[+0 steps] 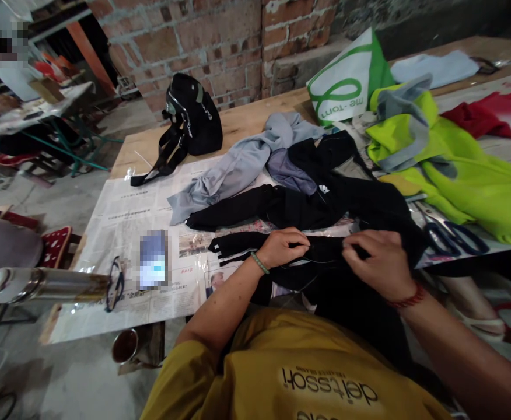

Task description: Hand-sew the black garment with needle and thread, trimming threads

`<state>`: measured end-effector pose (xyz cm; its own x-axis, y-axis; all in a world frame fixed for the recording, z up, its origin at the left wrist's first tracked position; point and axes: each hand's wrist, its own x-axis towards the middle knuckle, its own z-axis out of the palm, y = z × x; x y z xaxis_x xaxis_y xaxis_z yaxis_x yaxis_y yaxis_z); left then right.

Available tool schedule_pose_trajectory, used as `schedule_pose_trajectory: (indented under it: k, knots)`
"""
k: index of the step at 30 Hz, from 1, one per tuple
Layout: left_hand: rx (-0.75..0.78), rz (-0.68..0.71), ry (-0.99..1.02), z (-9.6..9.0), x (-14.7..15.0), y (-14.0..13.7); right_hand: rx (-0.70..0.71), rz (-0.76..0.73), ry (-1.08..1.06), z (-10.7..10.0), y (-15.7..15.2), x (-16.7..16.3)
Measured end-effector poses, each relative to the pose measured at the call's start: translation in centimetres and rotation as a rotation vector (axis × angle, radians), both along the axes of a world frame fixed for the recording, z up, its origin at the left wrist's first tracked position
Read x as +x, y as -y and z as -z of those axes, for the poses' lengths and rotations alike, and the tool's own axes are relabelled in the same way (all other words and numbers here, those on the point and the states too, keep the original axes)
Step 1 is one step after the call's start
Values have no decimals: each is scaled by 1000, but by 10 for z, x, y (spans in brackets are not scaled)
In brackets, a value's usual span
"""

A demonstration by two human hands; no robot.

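A black garment [364, 201] with thin pale piping and a small white logo lies across the table's front edge, partly on my lap. My left hand [282, 248], with a green bead bracelet, pinches a stretch of its black cloth. Just to the right, my right hand [380, 259], wearing a red cord bracelet, grips the same cloth with fingers curled. The fabric between both hands is drawn roughly straight. One black sleeve end with white stripes sticks out left of my left hand. My fingertips are partly hidden by the cloth.
Newspaper [119, 233] covers the table. On it are a phone [153, 261], a steel flask [49, 286], a grey garment [233, 163] and scissors [457, 239]. Behind stand a black bag [194, 114] and a green-white bag [343, 81]; a lime garment [452, 157] lies right.
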<state>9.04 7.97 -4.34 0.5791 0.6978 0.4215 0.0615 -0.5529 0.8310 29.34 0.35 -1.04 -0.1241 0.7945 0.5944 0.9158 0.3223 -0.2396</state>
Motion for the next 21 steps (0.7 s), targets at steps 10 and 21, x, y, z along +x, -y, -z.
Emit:
schedule_pose_trajectory:
  k: [10,21]
  knots:
    - [28,9,37,2,2,1,-76,-71,-132,-3,19,-14]
    - [61,22,12,3,1,1,-80,-130,-58,6,-1,-40]
